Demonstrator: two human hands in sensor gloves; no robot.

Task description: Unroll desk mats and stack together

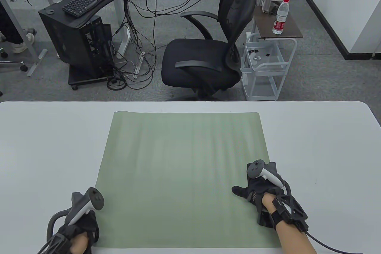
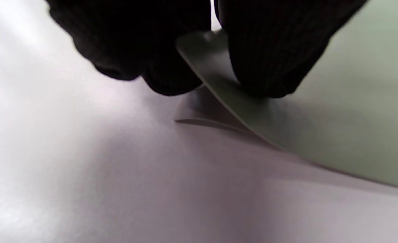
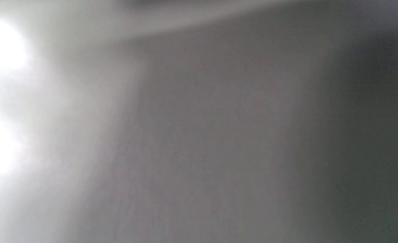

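I've got the green desk mat [image 1: 184, 176] spread nearly flat across the white table [image 1: 44, 146], centred, near edge at my side; far edge has a slight curl and there are faint ripples across the middle, so it wants to spring back. That's why both hands sit on it. L hand [image 1: 80, 224] is at the near-left corner: in the left wrist view the gloved fingers [image 2: 269, 54] pinch that corner, thumb on top, other fingers under, corner lifted just off the table w/ its shadow below, prob. to tug it straight. R hand [image 1: 262, 188] lies w/ fingers spread, palm down on the mat's right side near the edge, weighting it. Right wrist view is a grey blur, so I can't confirm contact there; table view suggests pressing. Only one mat shows, so stacking isn't started, I'd judge.
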